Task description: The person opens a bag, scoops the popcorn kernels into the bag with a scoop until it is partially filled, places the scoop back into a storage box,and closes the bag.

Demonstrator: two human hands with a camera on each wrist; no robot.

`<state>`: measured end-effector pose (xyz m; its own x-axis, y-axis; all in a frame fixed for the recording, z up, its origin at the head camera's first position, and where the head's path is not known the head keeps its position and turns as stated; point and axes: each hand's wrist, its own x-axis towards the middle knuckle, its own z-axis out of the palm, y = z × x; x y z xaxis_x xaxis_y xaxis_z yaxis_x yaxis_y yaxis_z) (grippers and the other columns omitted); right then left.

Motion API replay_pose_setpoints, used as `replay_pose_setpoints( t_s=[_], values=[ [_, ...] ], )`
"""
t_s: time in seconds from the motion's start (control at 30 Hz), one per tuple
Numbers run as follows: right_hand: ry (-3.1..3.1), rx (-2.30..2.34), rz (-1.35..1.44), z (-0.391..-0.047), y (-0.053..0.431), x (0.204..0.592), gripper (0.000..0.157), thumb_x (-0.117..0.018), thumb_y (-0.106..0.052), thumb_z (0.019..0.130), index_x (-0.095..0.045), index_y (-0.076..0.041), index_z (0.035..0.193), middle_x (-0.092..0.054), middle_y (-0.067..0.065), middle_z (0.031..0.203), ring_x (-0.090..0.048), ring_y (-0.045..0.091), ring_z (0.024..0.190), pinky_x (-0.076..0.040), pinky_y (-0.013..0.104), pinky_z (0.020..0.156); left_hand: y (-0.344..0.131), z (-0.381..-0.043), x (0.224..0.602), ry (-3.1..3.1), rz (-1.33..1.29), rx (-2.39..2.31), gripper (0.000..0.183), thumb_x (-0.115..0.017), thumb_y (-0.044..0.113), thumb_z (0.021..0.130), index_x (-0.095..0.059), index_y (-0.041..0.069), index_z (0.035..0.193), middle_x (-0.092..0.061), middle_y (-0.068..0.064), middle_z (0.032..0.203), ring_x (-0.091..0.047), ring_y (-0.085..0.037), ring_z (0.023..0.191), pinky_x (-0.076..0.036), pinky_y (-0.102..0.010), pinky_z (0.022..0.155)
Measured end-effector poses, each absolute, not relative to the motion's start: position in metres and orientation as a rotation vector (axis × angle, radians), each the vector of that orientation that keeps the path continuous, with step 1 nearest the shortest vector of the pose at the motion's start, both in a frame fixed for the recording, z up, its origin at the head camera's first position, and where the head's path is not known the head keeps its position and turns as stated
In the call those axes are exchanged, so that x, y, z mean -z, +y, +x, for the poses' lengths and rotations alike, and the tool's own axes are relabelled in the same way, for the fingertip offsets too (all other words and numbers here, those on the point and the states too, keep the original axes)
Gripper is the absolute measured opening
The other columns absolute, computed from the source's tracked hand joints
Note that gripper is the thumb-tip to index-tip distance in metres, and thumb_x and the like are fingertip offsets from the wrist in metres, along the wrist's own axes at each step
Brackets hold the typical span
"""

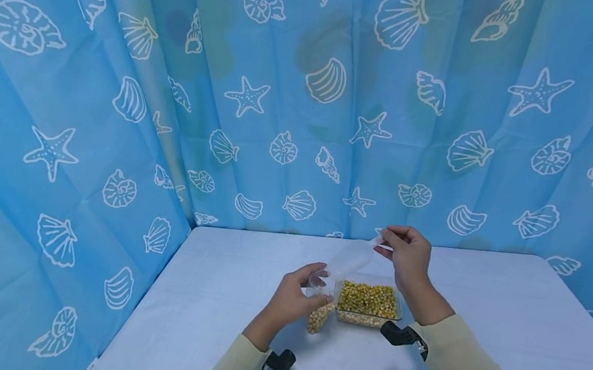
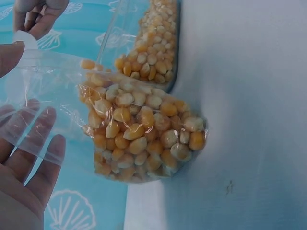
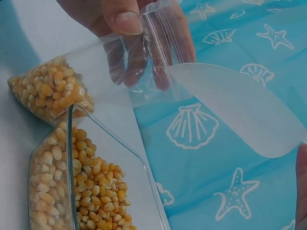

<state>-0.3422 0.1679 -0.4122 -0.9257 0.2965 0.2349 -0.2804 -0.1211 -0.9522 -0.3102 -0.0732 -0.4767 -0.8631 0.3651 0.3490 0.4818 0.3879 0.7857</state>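
Observation:
My left hand (image 1: 287, 301) holds a clear zip-lock bag (image 2: 144, 136) near its mouth, thumb on one side and fingers on the other. Corn kernels fill the lower part of the bag, which hangs just left of a clear rectangular container (image 3: 73, 158). More corn kernels (image 1: 368, 299) lie in that container. Above it, my right hand (image 1: 413, 262) pinches the handle of a translucent white scoop (image 3: 240, 108). The scoop slants down to the left, its tip at the bag's mouth. No kernels show on the scoop in the right wrist view.
A white cloth covers the table (image 1: 220, 280). Behind and to the left hangs a blue curtain (image 1: 284, 104) printed with white shells and starfish. Each wrist carries a black camera mount (image 1: 282, 361).

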Motion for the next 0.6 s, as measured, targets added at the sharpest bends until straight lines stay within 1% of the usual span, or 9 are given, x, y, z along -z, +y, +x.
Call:
replay_pose_setpoints(
  t_s=[0.13,0.2,0.33,0.37,0.5,0.6],
  values=[
    [-1.717,-2.173,-0.031,-0.343,0.172,0.410,0.023,-0.062,-0.007,0.095,-0.056,0.008,0.111,-0.057,0.013,0.098,-0.065,0.017,0.078,-0.057,0.032,0.072,-0.075,-0.311,0.475,-2.516,-0.748,1.495,0.063,-0.076,0.030,0.084,-0.051,0.018,0.140,-0.064,0.009,0.122,-0.060,-0.008,0.102,-0.046,-0.044,0.095],
    [-1.671,-2.212,-0.028,-0.343,0.176,0.408,0.020,-0.062,-0.007,0.095,-0.057,0.007,0.109,-0.057,0.012,0.097,-0.065,0.017,0.077,-0.057,0.032,0.072,-0.076,-0.311,0.474,-2.529,-0.725,1.496,0.063,-0.077,0.029,0.084,-0.051,0.020,0.141,-0.063,0.013,0.122,-0.060,-0.008,0.103,-0.044,-0.045,0.097],
    [-1.609,-2.241,-0.038,-0.343,0.187,0.407,0.016,-0.064,-0.008,0.094,-0.059,0.002,0.105,-0.057,0.011,0.095,-0.064,0.017,0.077,-0.057,0.032,0.071,-0.077,-0.311,0.471,-2.526,-0.708,1.513,0.063,-0.077,0.027,0.084,-0.051,0.020,0.141,-0.063,0.012,0.122,-0.061,-0.010,0.105,-0.043,-0.048,0.098],
    [-1.602,-2.242,-0.048,-0.342,0.190,0.408,0.016,-0.065,-0.008,0.094,-0.060,0.002,0.105,-0.057,0.011,0.095,-0.063,0.017,0.077,-0.057,0.032,0.071,-0.077,-0.311,0.471,-2.530,-0.701,1.513,0.063,-0.077,0.027,0.084,-0.051,0.022,0.141,-0.062,0.013,0.122,-0.061,-0.010,0.106,-0.043,-0.048,0.098],
    [-1.624,-2.217,-0.140,-0.341,0.202,0.413,0.014,-0.066,-0.011,0.094,-0.062,-0.003,0.105,-0.058,0.013,0.101,-0.064,0.016,0.080,-0.056,0.030,0.070,-0.077,-0.311,0.471,-2.526,-0.695,1.522,0.063,-0.077,0.027,0.084,-0.051,0.021,0.140,-0.063,0.011,0.122,-0.061,-0.010,0.106,-0.043,-0.049,0.098],
    [-1.654,-2.190,-0.211,-0.340,0.211,0.419,0.015,-0.065,-0.012,0.094,-0.062,-0.006,0.107,-0.058,0.011,0.104,-0.063,0.016,0.083,-0.056,0.029,0.070,-0.077,-0.311,0.472,-2.532,-0.689,1.524,0.063,-0.077,0.026,0.084,-0.051,0.022,0.140,-0.062,0.012,0.122,-0.060,-0.009,0.106,-0.043,-0.049,0.097]
  ],
)
